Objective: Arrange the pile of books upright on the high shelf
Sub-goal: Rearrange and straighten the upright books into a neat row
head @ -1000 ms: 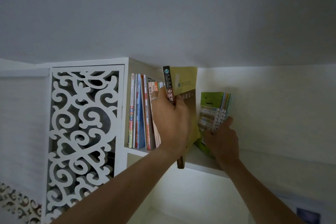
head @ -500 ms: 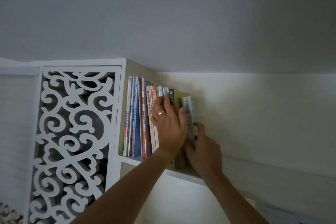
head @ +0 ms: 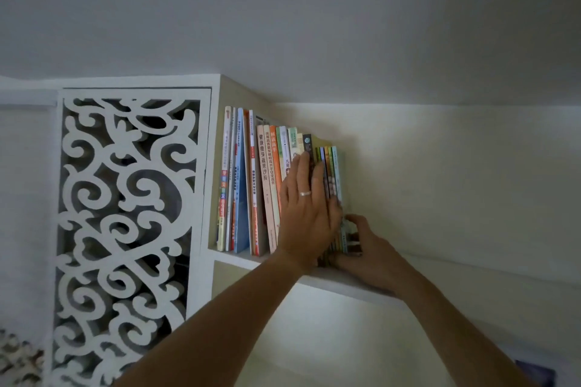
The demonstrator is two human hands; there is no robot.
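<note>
A row of several upright books (head: 251, 185) stands on the high white shelf (head: 342, 284), packed against the cabinet side at the left. My left hand (head: 305, 210), with a ring on one finger, lies flat with straight fingers against the spines of the right-hand books, a dark-spined book (head: 307, 144) among them. A thin set of green and multicoloured books (head: 334, 173) ends the row. My right hand (head: 364, 248) is at the foot of that set, fingers curled round its lower right edge on the shelf.
A white carved lattice panel (head: 125, 229) fronts the cabinet left of the books. The ceiling (head: 283, 25) runs close above the book tops. The shelf runs on to the right along a pale wall (head: 456, 182).
The dark-spined book and the green set now stand upright in the row. My left hand has flattened against the spines, and my right hand has moved down to the set's foot.
</note>
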